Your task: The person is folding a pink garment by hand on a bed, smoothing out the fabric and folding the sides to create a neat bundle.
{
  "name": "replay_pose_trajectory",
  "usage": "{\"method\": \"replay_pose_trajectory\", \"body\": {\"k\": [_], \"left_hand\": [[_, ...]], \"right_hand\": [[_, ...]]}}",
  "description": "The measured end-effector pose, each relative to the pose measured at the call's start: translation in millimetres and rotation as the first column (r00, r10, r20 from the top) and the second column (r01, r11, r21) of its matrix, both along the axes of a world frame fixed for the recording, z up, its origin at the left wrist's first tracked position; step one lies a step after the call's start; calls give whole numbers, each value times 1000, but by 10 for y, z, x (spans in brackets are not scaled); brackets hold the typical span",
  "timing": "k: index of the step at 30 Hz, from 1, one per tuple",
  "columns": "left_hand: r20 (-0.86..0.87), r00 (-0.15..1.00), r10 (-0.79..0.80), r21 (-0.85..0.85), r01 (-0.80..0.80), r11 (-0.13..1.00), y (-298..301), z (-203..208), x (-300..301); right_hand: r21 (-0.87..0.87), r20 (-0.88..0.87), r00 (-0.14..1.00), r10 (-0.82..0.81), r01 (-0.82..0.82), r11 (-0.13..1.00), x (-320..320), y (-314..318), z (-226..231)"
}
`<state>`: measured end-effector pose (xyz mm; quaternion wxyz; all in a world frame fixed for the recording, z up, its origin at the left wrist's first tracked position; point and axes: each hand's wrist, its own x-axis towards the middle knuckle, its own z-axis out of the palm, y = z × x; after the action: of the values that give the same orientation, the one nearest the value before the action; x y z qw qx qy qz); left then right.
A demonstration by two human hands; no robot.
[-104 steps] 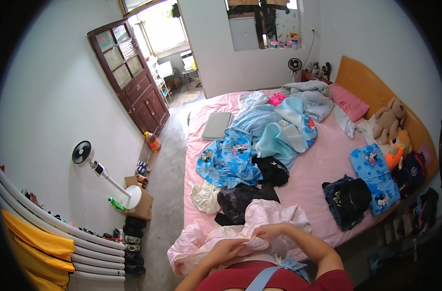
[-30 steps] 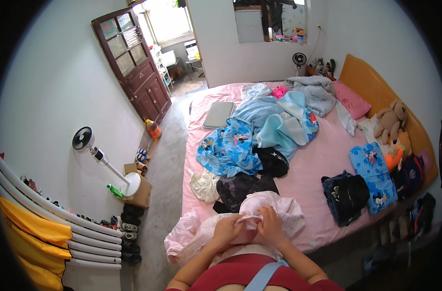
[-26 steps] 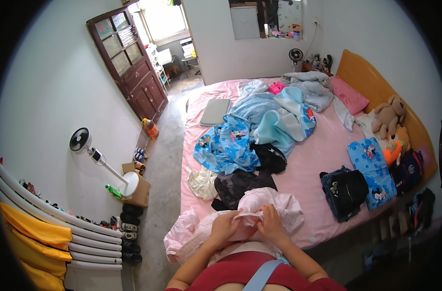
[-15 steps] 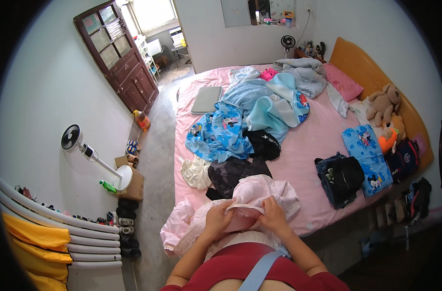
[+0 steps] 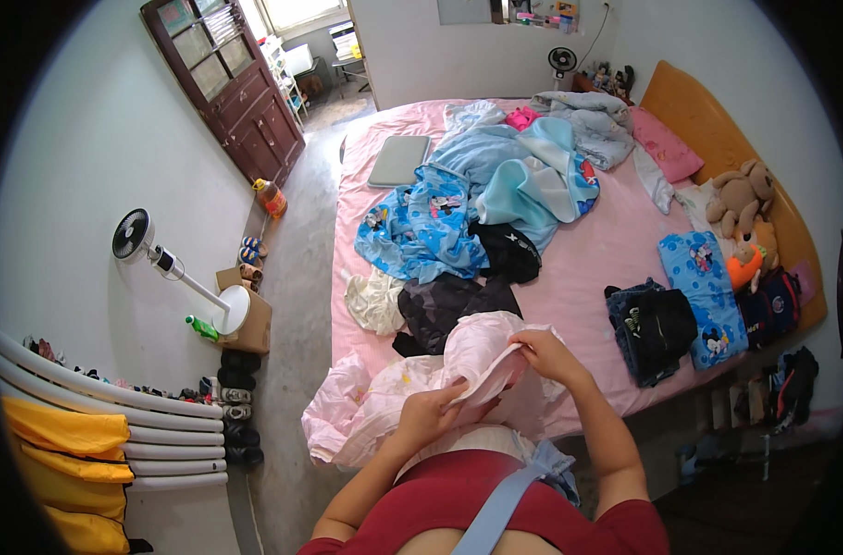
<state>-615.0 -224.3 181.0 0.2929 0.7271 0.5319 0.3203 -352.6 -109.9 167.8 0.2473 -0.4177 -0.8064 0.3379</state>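
Both hands grip the edge of a pale pink patterned cloth point(image 5: 394, 384), bunched on the near end of the bed and draping over its front edge. My left hand point(image 5: 429, 413) is closed on the nearer part of the edge. Higher up and to the right, my right hand point(image 5: 546, 357) pinches the same edge, which is pulled taut between the two. The cloth gapes below that edge. Just beyond it lie a dark garment point(image 5: 449, 310) and a crumpled cream cloth point(image 5: 373, 302).
A pink-sheeted bed point(image 5: 579, 268) carries a blue cartoon-print cloth point(image 5: 421, 222), a folded blue bundle point(image 5: 704, 296), folded dark jeans point(image 5: 648, 328) and a grey flat case point(image 5: 398, 161). Plush toys point(image 5: 741, 194) lean on the headboard. Left stand a fan point(image 5: 133, 235) and a cardboard box point(image 5: 250, 319).
My right hand has moved up and to the right with the cloth's edge, stretching it away from my left hand. The view has tilted slightly down.
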Motion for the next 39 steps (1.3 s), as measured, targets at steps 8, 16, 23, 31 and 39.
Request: {"method": "replay_pose_trajectory", "body": {"k": [8,16,23,31,39], "left_hand": [[-118,972,-205,-114,192,975,-72,18,34],[-85,969,-231,-153,217,964,-97,-34,-45],[-107,978,-179,-147,163,976,11,61,-142],[-113,993,-30,-87,20,996,-12,53,-175],[-65,995,81,51,-78,996,96,271,-153]], "right_hand": [[-34,134,860,493,-493,869,-591,502,-148],[-443,95,529,844,-737,511,-1080,418,-416],[-420,142,273,951,-854,308,-1107,447,-541],[-437,331,497,802,-672,597,-969,435,-430],[154,228,913,338,-377,913,-625,296,-345]]}}
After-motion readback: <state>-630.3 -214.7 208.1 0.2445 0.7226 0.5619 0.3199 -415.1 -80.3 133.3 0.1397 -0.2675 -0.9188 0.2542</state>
